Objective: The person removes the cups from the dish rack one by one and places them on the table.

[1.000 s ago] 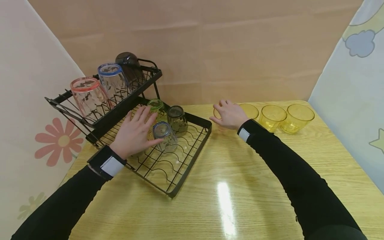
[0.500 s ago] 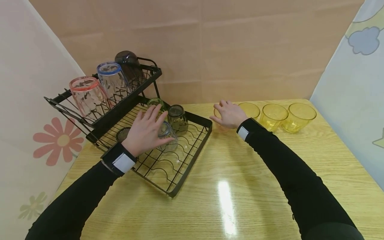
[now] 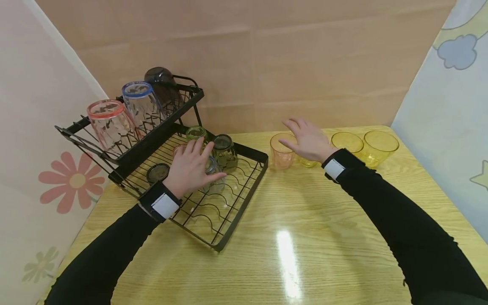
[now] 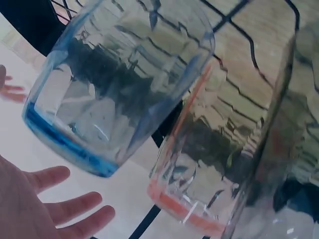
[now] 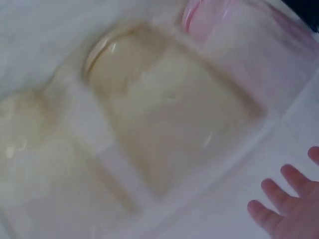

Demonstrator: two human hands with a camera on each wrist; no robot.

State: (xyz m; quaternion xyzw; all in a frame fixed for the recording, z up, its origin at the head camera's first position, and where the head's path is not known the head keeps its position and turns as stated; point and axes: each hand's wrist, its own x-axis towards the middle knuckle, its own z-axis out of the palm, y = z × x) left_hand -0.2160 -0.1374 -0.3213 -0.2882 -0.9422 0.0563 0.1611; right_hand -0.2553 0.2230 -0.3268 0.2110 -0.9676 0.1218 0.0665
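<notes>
My left hand (image 3: 192,167) is spread, fingers extended, over the lower tier of a black two-tier dish rack (image 3: 240,220). Around and under it stand upturned glasses: a green one (image 3: 196,132), a dark grey one (image 3: 225,153), a blue-tinted clear one (image 3: 216,184) partly covered by the hand, and another dark one (image 3: 158,173). In the left wrist view a blue-rimmed glass (image 4: 99,124) and a red-rimmed one (image 4: 199,184) are close by. Fingers extended, my right hand (image 3: 309,140) hovers among glasses, between a pink glass (image 3: 283,152) and yellow ones (image 3: 347,146), holding nothing.
On the rack's upper tier stand a red-rimmed glass (image 3: 110,123), a blue-rimmed glass (image 3: 142,101) and a dark glass (image 3: 162,82), all upside down. Another yellow glass (image 3: 379,146) ends the row at right. A brown backdrop (image 3: 248,63) closes off the wooden table's (image 3: 324,245) rear.
My right hand has let go of the pink glass and moved right, over the yellow ones. The left hand has shifted right over the lower tier, uncovering a dark glass.
</notes>
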